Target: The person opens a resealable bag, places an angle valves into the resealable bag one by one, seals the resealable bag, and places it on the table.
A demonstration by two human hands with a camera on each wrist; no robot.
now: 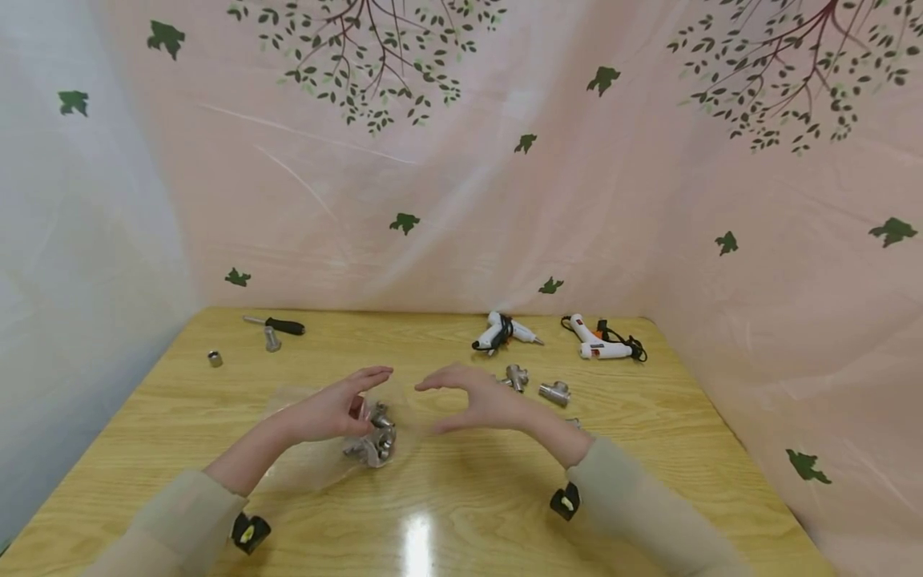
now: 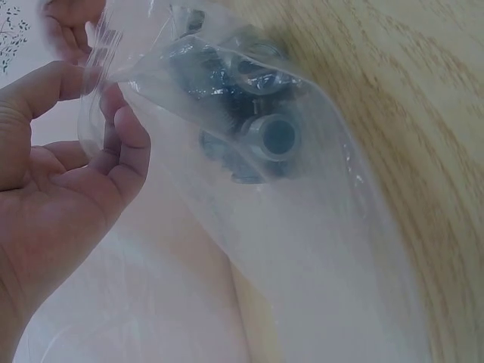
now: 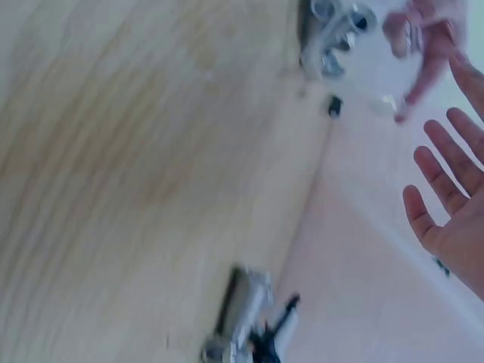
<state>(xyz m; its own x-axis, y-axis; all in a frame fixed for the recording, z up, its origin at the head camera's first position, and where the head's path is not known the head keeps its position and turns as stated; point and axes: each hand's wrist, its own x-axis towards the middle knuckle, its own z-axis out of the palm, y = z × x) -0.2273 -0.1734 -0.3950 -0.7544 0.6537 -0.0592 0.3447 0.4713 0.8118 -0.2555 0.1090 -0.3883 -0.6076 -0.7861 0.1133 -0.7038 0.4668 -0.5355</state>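
Far left, a short silver metal collar (image 1: 215,360) sits apart on the smooth, yellow wood-grained surface (image 1: 469,521); next, the left hand (image 1: 335,413) pinches the ridged rim of a thin, clear plastic bag (image 2: 333,242) holding glossy, tubular grey metal fittings (image 2: 274,138), probably to steady its limp film. Right hand (image 1: 481,399) near the bag, fingers spread, holding nothing; beyond it lie a loose silver metal tee (image 1: 555,393) and, rightmost, a white plastic glue gun (image 1: 611,350), its black cord (image 1: 637,348) bundled, presumably for tidiness.
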